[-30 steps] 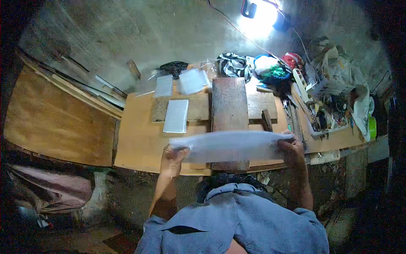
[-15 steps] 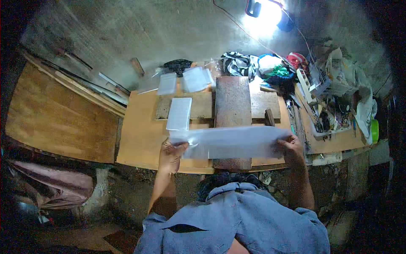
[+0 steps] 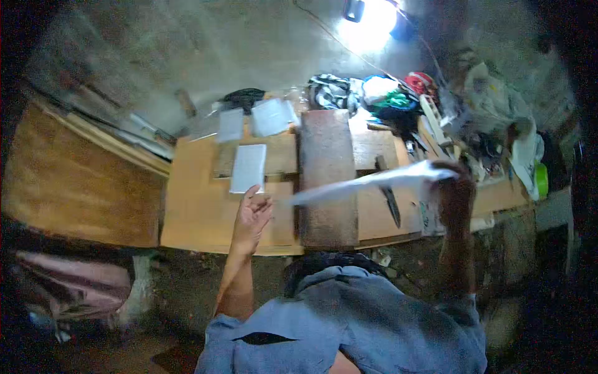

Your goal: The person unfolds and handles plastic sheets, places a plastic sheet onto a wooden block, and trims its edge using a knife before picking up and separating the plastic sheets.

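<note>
My right hand (image 3: 453,181), blurred by motion, grips one end of a whitish, see-through plastic sheet (image 3: 364,182). That sheet stretches leftward over a dark wooden board (image 3: 327,149), seen nearly edge-on. My left hand (image 3: 254,213) holds nothing, its palm turned up and its fingers loosely apart. Just beyond those fingers lies a stack of white rectangular sheets (image 3: 249,168). A knife with a dark blade (image 3: 390,204) rests to the right of the board, partly covered by the plastic sheet.
More whitish packets (image 3: 270,117) lie at the back of the wooden table (image 3: 193,212). Crumpled bags and cloths (image 3: 386,96) are heaped along the wall. A cluttered tray (image 3: 492,168) sits at the right, and a bright lamp (image 3: 370,25) shines above.
My left hand has let go of the plastic sheet. My right hand has swung it up and right, uncovering the knife. The whole view has shifted slightly.
</note>
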A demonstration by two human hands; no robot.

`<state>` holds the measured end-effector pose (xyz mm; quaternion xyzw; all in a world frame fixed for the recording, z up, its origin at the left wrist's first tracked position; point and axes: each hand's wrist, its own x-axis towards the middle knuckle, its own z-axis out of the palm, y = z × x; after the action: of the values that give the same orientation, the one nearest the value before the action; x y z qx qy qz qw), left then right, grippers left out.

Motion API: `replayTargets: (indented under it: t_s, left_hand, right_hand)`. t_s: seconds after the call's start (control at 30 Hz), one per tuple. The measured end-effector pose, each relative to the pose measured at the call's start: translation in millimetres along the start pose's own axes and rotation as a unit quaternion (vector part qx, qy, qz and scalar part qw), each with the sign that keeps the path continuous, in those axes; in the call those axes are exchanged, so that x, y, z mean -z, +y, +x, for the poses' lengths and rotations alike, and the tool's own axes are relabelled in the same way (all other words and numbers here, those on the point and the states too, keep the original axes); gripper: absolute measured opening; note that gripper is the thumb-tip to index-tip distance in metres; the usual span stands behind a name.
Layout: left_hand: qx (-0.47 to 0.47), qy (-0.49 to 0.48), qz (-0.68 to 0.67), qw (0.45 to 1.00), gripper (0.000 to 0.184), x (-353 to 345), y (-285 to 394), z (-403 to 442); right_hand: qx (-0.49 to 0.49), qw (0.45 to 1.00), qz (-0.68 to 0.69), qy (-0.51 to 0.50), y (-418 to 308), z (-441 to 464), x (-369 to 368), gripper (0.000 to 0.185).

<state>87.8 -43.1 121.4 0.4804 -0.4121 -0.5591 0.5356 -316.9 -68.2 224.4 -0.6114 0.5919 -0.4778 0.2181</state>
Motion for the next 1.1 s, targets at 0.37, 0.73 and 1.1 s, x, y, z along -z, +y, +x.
replayTargets:
  t_s: [0.37,0.73,1.1]
  left_hand:
    - [0.042,-0.005,0.006,0.999,0.045,-14.9,-27.7,-1.8]
    - [0.022,-0.008,0.027,0.999,0.041,-11.1,-18.8,-8.5]
    - [0.035,-0.007,0.012,0.999,0.038,-21.7,-16.2,-7.0]
  right_hand:
    - [0.381,0.867,-0.309,-0.085,50.5,80.8,53.3,0.017]
    - [0.386,0.863,-0.323,-0.034,48.6,85.5,54.7,0.014]
    - [0.229,0.862,-0.386,-0.234,5.5,70.1,38.5,0.022]
